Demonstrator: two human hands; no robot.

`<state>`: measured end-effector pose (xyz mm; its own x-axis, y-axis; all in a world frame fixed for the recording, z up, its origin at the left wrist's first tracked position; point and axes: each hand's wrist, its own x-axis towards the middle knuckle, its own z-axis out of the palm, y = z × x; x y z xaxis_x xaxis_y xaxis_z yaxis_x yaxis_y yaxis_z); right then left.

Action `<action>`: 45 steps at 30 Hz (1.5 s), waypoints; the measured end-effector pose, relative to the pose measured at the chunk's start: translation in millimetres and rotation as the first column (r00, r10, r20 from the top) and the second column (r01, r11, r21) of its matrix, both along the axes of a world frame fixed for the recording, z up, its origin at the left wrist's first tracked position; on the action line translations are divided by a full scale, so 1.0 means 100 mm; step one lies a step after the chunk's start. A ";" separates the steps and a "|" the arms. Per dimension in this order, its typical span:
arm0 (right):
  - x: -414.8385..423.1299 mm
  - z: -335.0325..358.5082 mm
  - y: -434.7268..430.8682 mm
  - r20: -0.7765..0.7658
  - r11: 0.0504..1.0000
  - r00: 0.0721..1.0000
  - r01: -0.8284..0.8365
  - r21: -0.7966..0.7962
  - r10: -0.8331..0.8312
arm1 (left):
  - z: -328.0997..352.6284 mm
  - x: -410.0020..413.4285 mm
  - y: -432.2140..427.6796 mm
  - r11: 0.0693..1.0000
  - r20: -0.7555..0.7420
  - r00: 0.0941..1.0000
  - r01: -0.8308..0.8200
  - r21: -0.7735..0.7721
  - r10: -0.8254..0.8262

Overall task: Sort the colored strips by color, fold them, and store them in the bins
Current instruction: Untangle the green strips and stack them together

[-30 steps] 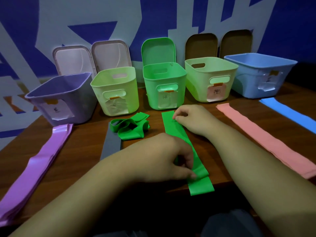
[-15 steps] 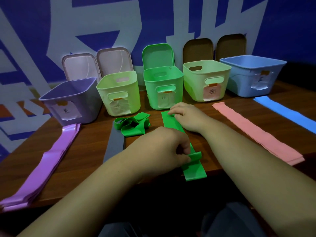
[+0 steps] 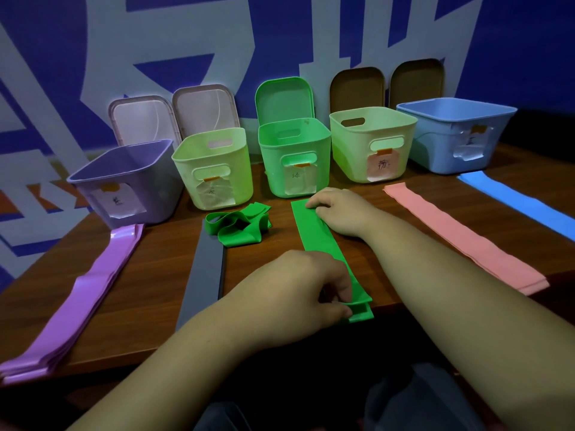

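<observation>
Green strip (image 3: 311, 234) flat on the wooden table (image 3: 155, 275), lengthwise toward the camera, far end just in front of the green bin (image 3: 295, 157), near end doubled over at the table edge. Left hand (image 3: 295, 290) gripping: thumb and fingers pinching that doubled near end. Right hand (image 3: 339, 209) on the far end, fingers bent, tips down on the strip; pinch or plain press, cannot tell from this angle. Folded green bundle (image 3: 239, 227) just left, overlapping the far end of a grey strip (image 3: 202, 275). Purple strips (image 3: 84, 293) stacked far left, pink strips (image 3: 460, 241) to the right, blue strip (image 3: 516, 200) beyond. Back row, left to right: purple bin (image 3: 130, 181), pale green bin (image 3: 214, 169), green bin, second pale green bin (image 3: 370, 141), blue bin (image 3: 454, 135), all open-topped.
</observation>
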<state>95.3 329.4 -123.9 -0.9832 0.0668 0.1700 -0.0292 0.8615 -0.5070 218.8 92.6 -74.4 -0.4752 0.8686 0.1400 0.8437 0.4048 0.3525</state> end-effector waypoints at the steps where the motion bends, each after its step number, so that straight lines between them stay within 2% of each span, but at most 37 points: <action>1: 0.01 0.01 0.00 0.000 1.000 1.000 0.001 -0.001 -0.001 | 0.00 0.00 0.00 1.000 0.000 1.000 0.008 0.001 -0.008; 27: 0.17 0.16 -0.10 0.008 0.999 1.000 0.029 -0.026 -0.029 | -0.09 0.06 -0.05 0.996 -0.086 0.992 0.087 -0.029 -0.090; 33: 0.17 0.15 -0.10 0.002 0.997 0.999 0.052 -0.063 -0.052 | 0.01 -0.01 -0.10 0.995 -0.057 0.993 0.100 -0.001 -0.099; 37: 0.16 0.13 -0.10 -0.038 0.990 0.997 0.062 -0.125 -0.067 | 0.27 -0.26 -0.18 1.000 -0.064 0.998 -0.013 -0.013 0.012; 40: 0.14 0.16 -0.14 -0.103 0.986 0.990 0.077 -0.149 -0.093 | 0.43 -0.66 -0.24 0.979 -0.214 0.958 -0.202 -0.018 0.193; 42: 0.13 0.22 -0.17 -0.092 0.990 0.992 0.072 -0.120 -0.083 | 0.45 -1.00 -0.25 0.929 -0.295 0.889 -0.371 -0.016 0.350; 45: 0.08 0.36 -0.22 0.012 0.999 0.999 0.033 -0.015 -0.033 | 0.37 -1.35 -0.22 0.837 -0.362 0.821 -0.522 -0.164 0.441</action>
